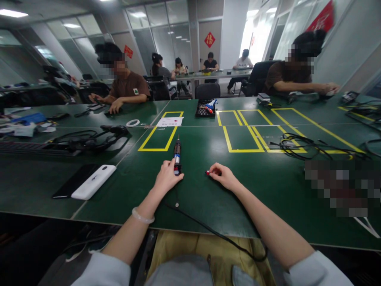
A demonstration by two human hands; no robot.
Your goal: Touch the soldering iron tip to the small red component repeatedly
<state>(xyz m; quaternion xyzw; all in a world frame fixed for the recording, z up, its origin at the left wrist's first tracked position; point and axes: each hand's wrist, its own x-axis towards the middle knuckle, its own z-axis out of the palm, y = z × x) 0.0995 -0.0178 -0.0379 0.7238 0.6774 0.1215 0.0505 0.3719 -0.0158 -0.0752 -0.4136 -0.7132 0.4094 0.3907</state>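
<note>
On the green table (196, 214) lies a dark electric screwdriver (177, 150) with a blue and silver band, its thin tip pointing away from me. My left hand (167, 174) rests against its left side near the rear, thumb stretched out and fingers partly hidden behind the tool. To the right, my right hand (222, 174) pinches a small red and white piece (207, 172) between thumb and fingertips, just above or on the table. A small round metal piece (177, 205) lies nearer the front edge, beside a black cable (208, 228).
A white device (94, 182) beside a black one (76, 180) lies at left. Further back are a paper sheet (170, 121), a tape roll (132, 123) and a black tray (205, 109) with tools. Coiled cables (293, 145) lie right. Two people sit opposite.
</note>
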